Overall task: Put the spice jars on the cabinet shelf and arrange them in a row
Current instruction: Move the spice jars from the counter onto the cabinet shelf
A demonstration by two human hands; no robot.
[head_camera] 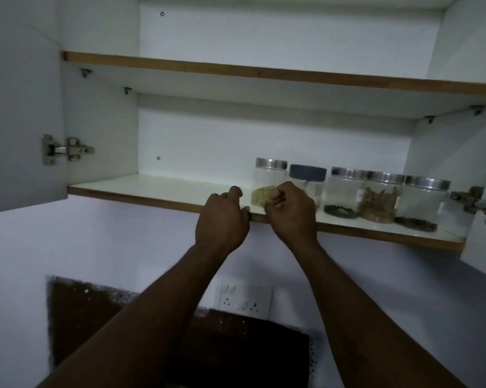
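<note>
Several clear spice jars stand in a row on the right half of the lower cabinet shelf (158,186). The leftmost jar (267,177) has a silver lid and pale green grains. Right of it come a blue-lidded jar (307,173), then three silver-lidded jars (343,191), (381,198), (424,198) holding dark or brown spices. My left hand (222,219) rests curled on the shelf's front edge, just left of the leftmost jar. My right hand (292,212) is a loose fist in front of the leftmost and blue-lidded jars, hiding their lower parts. Neither hand holds a jar.
Both cabinet doors stand open, with a hinge (67,149) on the left and another (477,204) on the right. An upper shelf (236,69) runs overhead. Below on the wall are a socket plate (246,299) and a dark tiled patch (96,317).
</note>
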